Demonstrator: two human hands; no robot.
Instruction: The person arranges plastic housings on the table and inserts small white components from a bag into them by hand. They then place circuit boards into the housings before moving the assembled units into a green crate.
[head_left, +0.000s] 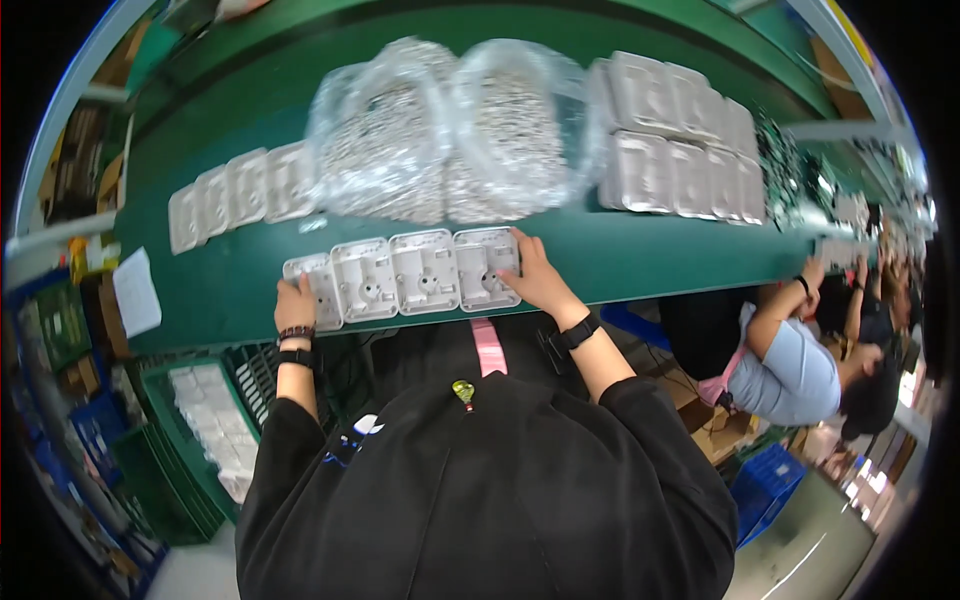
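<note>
A row of several white plastic housings lies open side up along the near edge of the green workbench, side by side. Inside each one are moulded posts and a round socket-like part. My left hand grips the outer edge of the leftmost housing, some fingers hidden against its side. At the other end, my right hand clasps the rightmost housing, thumb over its right rim and fingers at its far right corner.
Beyond the row stand two clear plastic bags full of small pale parts. Stacked housings are at the back right, more housings at the back left. A paper sheet lies left. A crate stands below; a co-worker sits right.
</note>
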